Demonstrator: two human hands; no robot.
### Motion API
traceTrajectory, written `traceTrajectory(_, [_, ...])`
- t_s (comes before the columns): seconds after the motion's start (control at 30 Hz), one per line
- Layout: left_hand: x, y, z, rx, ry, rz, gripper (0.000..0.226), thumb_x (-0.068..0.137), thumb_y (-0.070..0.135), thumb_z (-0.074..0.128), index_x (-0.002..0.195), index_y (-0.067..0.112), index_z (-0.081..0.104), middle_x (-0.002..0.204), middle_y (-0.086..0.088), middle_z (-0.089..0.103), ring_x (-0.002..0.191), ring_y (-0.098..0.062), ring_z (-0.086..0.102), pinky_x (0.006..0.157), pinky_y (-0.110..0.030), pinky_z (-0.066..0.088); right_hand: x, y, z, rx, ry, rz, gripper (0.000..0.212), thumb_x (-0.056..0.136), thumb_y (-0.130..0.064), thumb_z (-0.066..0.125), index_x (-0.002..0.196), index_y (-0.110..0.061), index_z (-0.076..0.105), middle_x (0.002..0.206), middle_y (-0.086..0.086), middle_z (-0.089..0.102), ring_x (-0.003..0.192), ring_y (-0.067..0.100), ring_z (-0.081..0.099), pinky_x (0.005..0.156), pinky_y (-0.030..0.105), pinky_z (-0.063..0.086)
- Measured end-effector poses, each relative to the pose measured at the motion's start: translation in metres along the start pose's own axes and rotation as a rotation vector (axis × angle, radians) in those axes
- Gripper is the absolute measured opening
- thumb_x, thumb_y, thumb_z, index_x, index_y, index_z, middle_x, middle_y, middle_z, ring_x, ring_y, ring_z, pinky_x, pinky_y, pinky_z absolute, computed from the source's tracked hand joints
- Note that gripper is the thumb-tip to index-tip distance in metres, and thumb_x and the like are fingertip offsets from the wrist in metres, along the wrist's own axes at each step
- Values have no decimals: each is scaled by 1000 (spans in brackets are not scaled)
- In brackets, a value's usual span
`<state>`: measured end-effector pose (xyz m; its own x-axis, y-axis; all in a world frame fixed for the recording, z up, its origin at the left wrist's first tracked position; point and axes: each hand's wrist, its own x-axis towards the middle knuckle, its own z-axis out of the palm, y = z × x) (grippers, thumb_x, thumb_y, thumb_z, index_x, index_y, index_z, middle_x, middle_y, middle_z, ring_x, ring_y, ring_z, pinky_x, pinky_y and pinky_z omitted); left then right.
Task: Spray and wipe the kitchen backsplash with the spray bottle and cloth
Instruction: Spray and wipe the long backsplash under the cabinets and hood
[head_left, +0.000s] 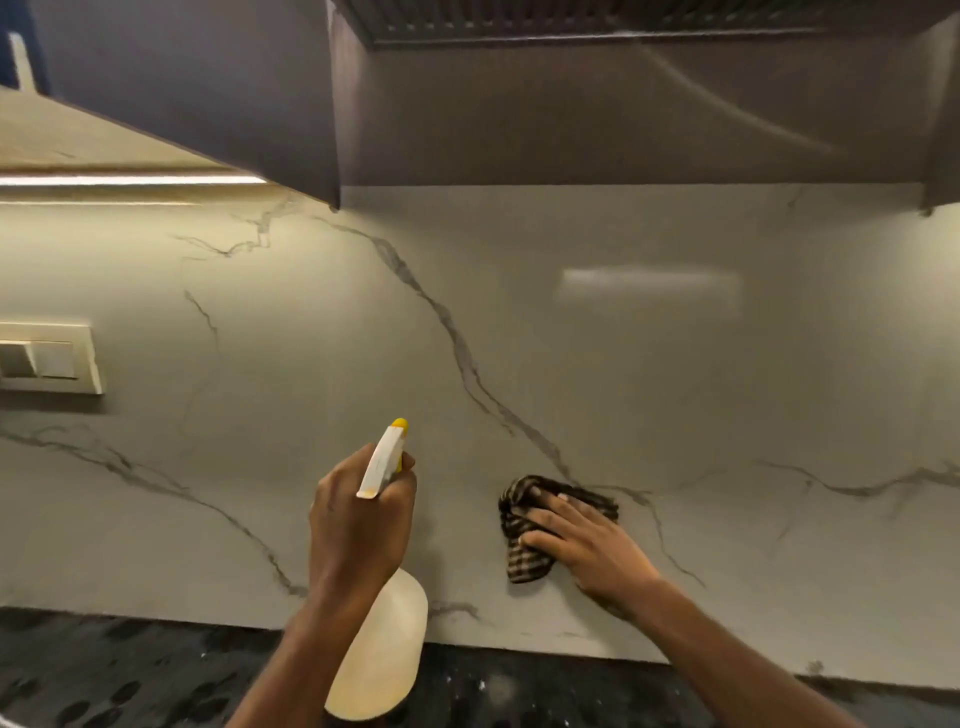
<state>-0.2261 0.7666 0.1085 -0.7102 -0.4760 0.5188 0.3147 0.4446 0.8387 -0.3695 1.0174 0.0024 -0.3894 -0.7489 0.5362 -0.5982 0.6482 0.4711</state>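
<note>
The left hand (358, 525) grips the spray bottle (382, 649) by its neck, nozzle seemingly toward the marble backsplash (675, 415). The right hand (587, 545), fingers flat, presses the striped cloth (519, 519) against it.

a: where did the camera sit?
b: on the person's head. it was one wide-angle view, close to the wall, and it faced the marble backsplash (649, 389) almost square on.
a: how much did it take in?
b: the black countertop (130, 670) ran along the bottom edge. the undersides of the upper cabinet (197, 78) and the range hood (623, 21) filled the top, so it looked forward more than down. the left edge cut a switch plate (49, 358).
a: and the arms?
b: both forearms entered from below. the left hand (358, 519) sat low at centre, the right hand (587, 540) just right of it, both near the lens.
</note>
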Motion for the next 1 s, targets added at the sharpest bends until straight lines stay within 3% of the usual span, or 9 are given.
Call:
traceTrajectory(0.1, [-19,4,20,-11,-53,-20,22,72,28,52,76,12,66,67,-9,66,63,-40,61,57,-59,55,-40,-23,-4,317,145,375,72,68,16,63,122,-31,54,145,-9,54,143,16,38,118,36,34])
traceTrajectory(0.17, [-32,9,34,-23,-100,-31,15,72,28,54,75,20,67,63,-4,64,62,-37,62,58,-59,56,-58,-44,-19,631,354,776,74,75,26,62,121,-32,58,142,-8,54,137,14,45,117,30,34])
traceTrajectory(0.27, [-43,15,53,-56,-162,-29,11,72,26,56,75,22,66,62,-5,62,61,-39,60,57,-59,55,-71,-66,-61,1148,658,1386,51,95,18,48,122,-24,59,131,7,62,118,22,59,101,34,50])
traceTrajectory(0.37, [-56,27,75,-67,-237,7,11,73,29,55,74,20,62,59,-5,58,62,-42,59,58,-60,54,-93,-68,-94,1375,917,1665,37,102,6,44,132,-12,55,124,11,61,107,20,56,97,32,44])
traceTrajectory(0.5, [-70,53,102,-79,-321,82,11,76,26,55,67,22,52,49,2,48,55,-42,58,55,-59,51,-114,-50,-130,1472,1149,1748,45,104,3,42,145,-15,49,140,8,58,130,24,53,119,45,35])
traceTrajectory(0.77, [-113,115,146,-80,-381,36,11,87,10,56,84,10,66,72,-13,69,46,-24,63,57,-50,59,-155,11,-196,1603,1146,1557,43,104,-7,48,145,-16,50,145,13,56,132,27,53,117,45,37])
traceTrajectory(0.83, [-127,126,156,-86,-377,13,11,86,11,56,82,12,66,69,-12,67,48,-26,63,57,-50,59,-164,22,-215,1628,1125,1489,42,103,-6,48,144,-16,51,138,10,61,117,25,61,101,36,48])
traceTrajectory(0.9, [-137,135,164,-67,-364,19,13,84,19,54,78,11,62,65,-13,63,54,-35,64,57,-53,58,-171,29,-228,1600,1085,1449,37,103,-5,48,136,-19,57,114,5,66,84,15,59,72,29,45])
traceTrajectory(1.0, [-145,155,170,-15,-363,16,19,83,25,49,74,10,56,57,-10,55,55,-40,64,59,-55,55,-179,37,-246,1543,1037,1438,32,103,-3,48,120,-25,63,87,-1,61,68,10,47,60,25,39])
